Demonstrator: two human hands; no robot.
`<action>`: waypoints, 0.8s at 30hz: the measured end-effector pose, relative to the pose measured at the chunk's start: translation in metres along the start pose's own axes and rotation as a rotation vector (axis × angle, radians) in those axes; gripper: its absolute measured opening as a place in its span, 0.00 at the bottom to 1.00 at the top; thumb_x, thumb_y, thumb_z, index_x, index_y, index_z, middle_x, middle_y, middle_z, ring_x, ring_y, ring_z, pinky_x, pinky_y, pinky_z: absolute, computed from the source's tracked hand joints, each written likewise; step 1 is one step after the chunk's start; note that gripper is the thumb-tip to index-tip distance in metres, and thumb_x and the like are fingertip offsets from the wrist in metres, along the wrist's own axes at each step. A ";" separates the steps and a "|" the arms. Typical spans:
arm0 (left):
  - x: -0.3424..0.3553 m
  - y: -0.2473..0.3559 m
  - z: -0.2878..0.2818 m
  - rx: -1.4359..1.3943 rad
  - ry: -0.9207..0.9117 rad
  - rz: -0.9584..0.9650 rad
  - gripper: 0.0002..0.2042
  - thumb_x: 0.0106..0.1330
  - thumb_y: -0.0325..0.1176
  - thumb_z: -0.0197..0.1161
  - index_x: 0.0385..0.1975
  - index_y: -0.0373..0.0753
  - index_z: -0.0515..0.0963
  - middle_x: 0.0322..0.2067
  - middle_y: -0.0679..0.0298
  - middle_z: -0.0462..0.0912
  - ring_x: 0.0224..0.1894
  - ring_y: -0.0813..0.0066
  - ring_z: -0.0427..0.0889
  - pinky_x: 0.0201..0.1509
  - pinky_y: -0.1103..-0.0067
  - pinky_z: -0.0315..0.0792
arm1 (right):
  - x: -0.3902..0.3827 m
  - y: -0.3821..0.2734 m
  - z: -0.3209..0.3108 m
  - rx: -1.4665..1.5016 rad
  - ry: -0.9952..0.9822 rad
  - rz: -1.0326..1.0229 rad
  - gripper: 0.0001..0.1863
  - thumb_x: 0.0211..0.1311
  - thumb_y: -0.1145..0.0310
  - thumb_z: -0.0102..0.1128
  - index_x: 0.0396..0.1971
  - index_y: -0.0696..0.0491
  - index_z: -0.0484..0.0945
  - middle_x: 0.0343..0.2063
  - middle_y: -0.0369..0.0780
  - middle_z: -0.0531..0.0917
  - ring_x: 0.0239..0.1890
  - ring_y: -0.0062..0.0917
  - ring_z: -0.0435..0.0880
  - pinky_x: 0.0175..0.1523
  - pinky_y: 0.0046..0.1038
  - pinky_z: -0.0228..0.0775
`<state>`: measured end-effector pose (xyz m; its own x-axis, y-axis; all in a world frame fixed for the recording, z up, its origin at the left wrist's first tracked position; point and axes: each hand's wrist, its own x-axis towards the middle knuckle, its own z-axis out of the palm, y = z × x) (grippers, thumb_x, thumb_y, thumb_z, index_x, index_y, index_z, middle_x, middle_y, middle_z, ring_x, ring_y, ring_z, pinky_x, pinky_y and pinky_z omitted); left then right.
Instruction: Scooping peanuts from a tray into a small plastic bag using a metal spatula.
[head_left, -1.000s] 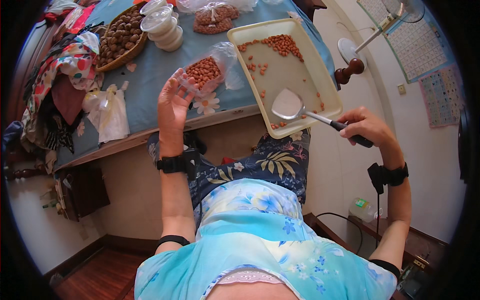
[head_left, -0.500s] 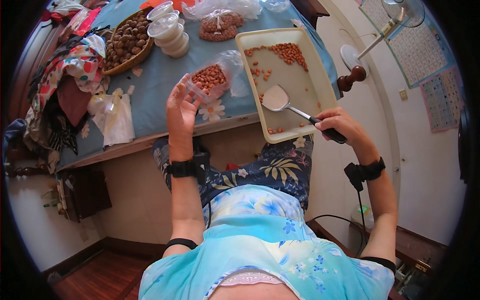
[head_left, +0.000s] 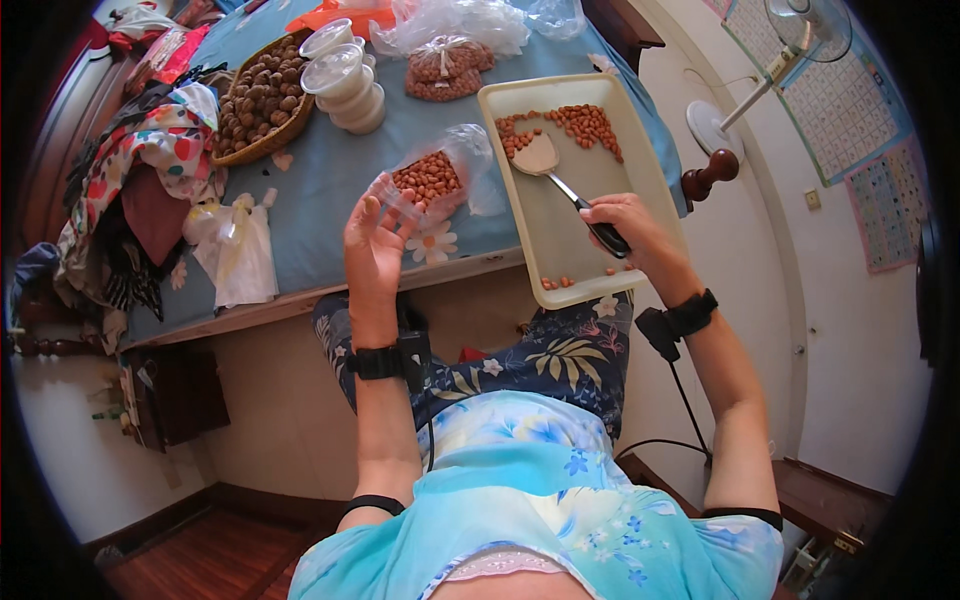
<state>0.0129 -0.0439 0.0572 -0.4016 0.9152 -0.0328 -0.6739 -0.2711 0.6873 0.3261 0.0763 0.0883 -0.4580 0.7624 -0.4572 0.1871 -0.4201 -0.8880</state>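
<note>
My left hand [head_left: 374, 238] holds the near edge of a clear plastic bag [head_left: 472, 150], its fingers curled against the side. Reddish-brown peanuts [head_left: 428, 178] fill the bag, which rests on the blue cloth. In my right hand [head_left: 640, 232] is the black handle of a metal spatula [head_left: 566, 188]. The spatula's broad blade lies inside a cream plastic tray [head_left: 575, 240], against the peanuts [head_left: 585, 126] gathered at the tray's far end. A few more peanuts sit at its near edge.
Behind the bag stand stacked lidded tubs [head_left: 350, 90], a wicker basket [head_left: 285, 143] of walnuts and a tied bag of peanuts [head_left: 447, 70]. White plastic packaging [head_left: 238, 250] and piled clothes [head_left: 150, 170] lie at left. A wooden post knob [head_left: 708, 178] and a fan [head_left: 715, 125] flank the tray.
The spatula has moved away from me, from the tray's middle to the peanuts at its far end. Peanuts near the tray's left side are now bunched farther up. My left hand keeps the bag.
</note>
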 end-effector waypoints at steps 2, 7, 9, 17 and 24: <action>0.000 0.000 0.000 -0.012 -0.027 -0.004 0.28 0.63 0.40 0.62 0.56 0.27 0.64 0.54 0.55 0.68 0.56 0.55 0.68 0.63 0.55 0.64 | 0.013 0.005 0.003 0.020 -0.016 -0.061 0.10 0.52 0.71 0.62 0.16 0.56 0.73 0.13 0.34 0.72 0.14 0.17 0.72 0.18 0.20 0.59; -0.002 0.000 0.003 -0.017 -0.020 -0.005 0.29 0.62 0.41 0.63 0.57 0.27 0.63 0.54 0.54 0.69 0.56 0.55 0.69 0.62 0.58 0.66 | 0.033 0.015 0.018 0.095 0.100 -0.108 0.09 0.52 0.72 0.61 0.16 0.57 0.74 0.13 0.35 0.73 0.13 0.17 0.71 0.18 0.20 0.59; -0.003 0.001 0.004 -0.022 -0.003 0.001 0.31 0.61 0.41 0.65 0.57 0.27 0.63 0.53 0.53 0.69 0.55 0.56 0.70 0.61 0.59 0.67 | 0.036 0.019 0.022 0.101 0.109 -0.118 0.08 0.52 0.73 0.61 0.18 0.58 0.75 0.13 0.34 0.73 0.13 0.17 0.71 0.18 0.20 0.59; -0.004 0.001 0.005 -0.032 -0.018 -0.016 0.30 0.63 0.41 0.62 0.58 0.28 0.62 0.54 0.55 0.68 0.58 0.54 0.67 0.63 0.57 0.63 | 0.022 0.032 0.024 0.153 0.158 -0.164 0.06 0.52 0.73 0.62 0.27 0.60 0.79 0.16 0.32 0.75 0.14 0.14 0.72 0.19 0.17 0.60; -0.001 0.000 0.006 -0.004 -0.024 -0.006 0.30 0.63 0.42 0.62 0.59 0.28 0.61 0.54 0.55 0.68 0.57 0.55 0.67 0.63 0.57 0.63 | -0.009 0.022 0.018 0.116 0.201 -0.136 0.06 0.51 0.74 0.62 0.29 0.60 0.80 0.18 0.31 0.76 0.15 0.13 0.72 0.20 0.16 0.61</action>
<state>0.0170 -0.0433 0.0615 -0.3822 0.9239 -0.0196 -0.6791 -0.2665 0.6839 0.3185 0.0509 0.0735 -0.2877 0.8932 -0.3455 0.0300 -0.3521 -0.9355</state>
